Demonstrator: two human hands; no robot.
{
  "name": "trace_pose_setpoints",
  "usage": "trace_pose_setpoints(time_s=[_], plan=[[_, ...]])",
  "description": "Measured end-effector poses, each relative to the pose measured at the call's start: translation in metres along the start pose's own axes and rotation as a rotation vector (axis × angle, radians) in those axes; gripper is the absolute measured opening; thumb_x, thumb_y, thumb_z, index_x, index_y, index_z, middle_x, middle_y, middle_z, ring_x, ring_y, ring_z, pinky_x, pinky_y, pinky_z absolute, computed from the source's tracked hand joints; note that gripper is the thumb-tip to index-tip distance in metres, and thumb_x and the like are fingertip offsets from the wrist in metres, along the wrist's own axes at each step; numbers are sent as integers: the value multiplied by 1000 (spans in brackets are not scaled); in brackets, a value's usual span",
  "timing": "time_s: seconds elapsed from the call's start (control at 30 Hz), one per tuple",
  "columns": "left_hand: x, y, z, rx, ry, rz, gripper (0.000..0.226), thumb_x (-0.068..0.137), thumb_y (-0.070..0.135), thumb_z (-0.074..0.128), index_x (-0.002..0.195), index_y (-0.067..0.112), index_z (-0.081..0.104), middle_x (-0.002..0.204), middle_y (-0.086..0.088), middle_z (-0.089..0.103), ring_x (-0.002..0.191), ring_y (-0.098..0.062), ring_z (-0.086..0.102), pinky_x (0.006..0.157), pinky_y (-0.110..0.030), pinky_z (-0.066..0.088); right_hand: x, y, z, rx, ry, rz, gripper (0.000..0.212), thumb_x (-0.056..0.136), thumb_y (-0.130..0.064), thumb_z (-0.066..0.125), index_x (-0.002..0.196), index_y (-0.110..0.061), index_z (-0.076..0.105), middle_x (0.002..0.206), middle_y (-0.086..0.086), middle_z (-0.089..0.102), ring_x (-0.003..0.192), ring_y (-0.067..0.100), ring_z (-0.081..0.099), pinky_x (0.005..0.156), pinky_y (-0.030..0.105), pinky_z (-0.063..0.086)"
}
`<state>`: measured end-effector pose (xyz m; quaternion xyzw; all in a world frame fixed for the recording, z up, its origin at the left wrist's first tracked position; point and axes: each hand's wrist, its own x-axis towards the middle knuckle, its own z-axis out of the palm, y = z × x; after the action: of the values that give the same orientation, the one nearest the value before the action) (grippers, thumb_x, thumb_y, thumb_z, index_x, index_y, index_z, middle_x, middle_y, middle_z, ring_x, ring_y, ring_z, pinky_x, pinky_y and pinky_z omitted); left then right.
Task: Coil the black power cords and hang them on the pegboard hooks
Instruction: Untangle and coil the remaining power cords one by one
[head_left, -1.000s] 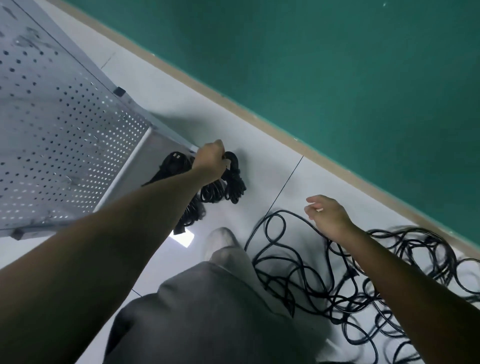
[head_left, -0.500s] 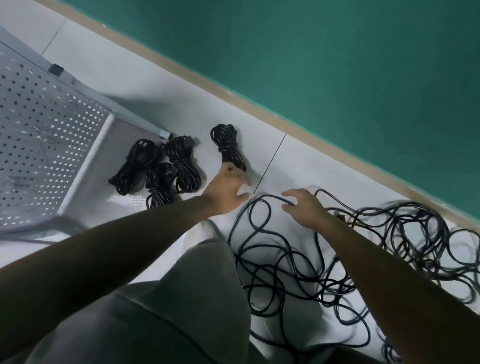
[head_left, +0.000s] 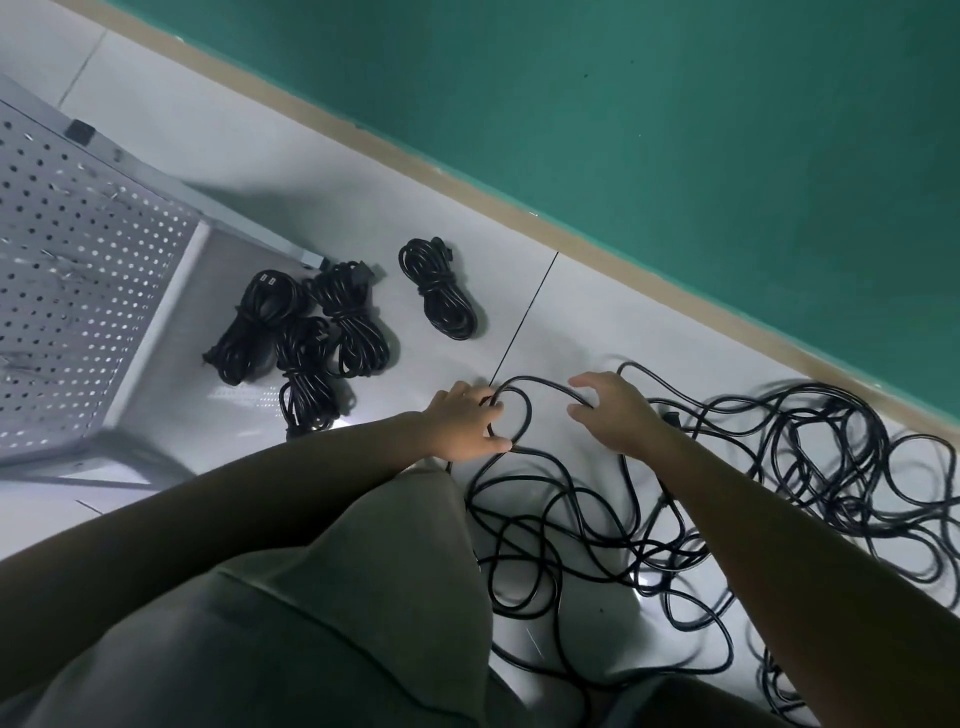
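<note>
A loose black cord loop (head_left: 511, 410) is held at the near edge of a tangle of uncoiled black cords (head_left: 727, 493) spread across the white tiled floor (head_left: 597, 312). The left hand (head_left: 465, 423) is curled round the left side of the loop, with the thumb stretched out beneath it. The right hand (head_left: 615, 415) is hooked over the right side of the same strand, its fingers bent around the cord and the thumb held apart below.

The tangle is bounded on its far side by the tan skirting strip (head_left: 519, 208) at the foot of the green wall (head_left: 675, 130) and is cut off by the right and lower edges of the view. Bare floor is left between the tangle and four coiled bundles: a single bundle (head_left: 439, 288) lies apart, just left of the dark tile joint (head_left: 522, 317), and a group of three bundles (head_left: 306, 332) lies touching and partly overlapping further left, beside the lower edge of the grey pegboard (head_left: 78, 249). The pegboard's frame corner is seen just beside the topmost of the three. A strip of open floor is left between the bundles and the skirting.

The near foreground is filled by the person's grey-clad knee (head_left: 337, 597), close against the tangle's left margin.
</note>
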<state>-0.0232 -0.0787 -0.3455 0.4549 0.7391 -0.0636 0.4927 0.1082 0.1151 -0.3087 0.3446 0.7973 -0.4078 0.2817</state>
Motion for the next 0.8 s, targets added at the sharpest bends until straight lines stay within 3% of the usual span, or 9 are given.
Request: trace_pose_setpoints(time_s=[0.13,0.3,0.4,0.5,0.6,0.7,0.8], plan=[[-2,4,-9,-94,12,0,64,102,54,50,149,12,43,165,-10,20,148,-34,20,117,-46,25,-4,0,-3,27,-20,9,53,96,-24,68,146,-16,52,151,6,49,138,24,48,103,30,38],[-20,26,-52,-506,102,84,55,101,36,62,141,0,54,157,-8,29,137,-14,37,99,-15,26,-17,-5,-18,39,0,17,88,86,-28,79,158,-25,30,161,6,36,147,25,33,113,38,35],[-44,46,-95,-565,139,190,52,101,33,64,143,5,55,154,-6,36,129,-8,41,100,-9,25,-35,-20,-40,37,64,22,117,76,-36,88,163,-32,9,167,6,23,153,26,19,120,43,27],[-79,76,-141,-553,204,324,30,101,23,65,126,6,63,148,-11,42,123,-3,37,95,3,24,-63,-41,-71,90,133,4,127,72,-37,92,164,-32,5,167,5,21,154,25,18,123,40,25],[-125,106,-190,-543,290,440,32,101,17,64,127,-3,67,132,-8,48,118,-8,43,93,3,27,-99,-67,-103,225,257,-90,101,77,-20,90,157,-21,28,144,4,51,134,18,46,102,16,38],[-171,128,-227,-573,348,485,37,99,33,66,126,8,70,134,1,50,123,-10,52,108,-18,35,-143,-92,-130,359,429,-143,58,91,-12,75,142,-19,47,119,5,66,111,20,63,92,20,47],[-227,147,-247,-650,385,524,26,98,35,65,113,16,75,135,1,60,121,-7,58,107,-22,40,-200,-114,-154,373,582,-172,18,102,-11,61,120,-11,61,107,22,71,88,21,62,68,13,42]])
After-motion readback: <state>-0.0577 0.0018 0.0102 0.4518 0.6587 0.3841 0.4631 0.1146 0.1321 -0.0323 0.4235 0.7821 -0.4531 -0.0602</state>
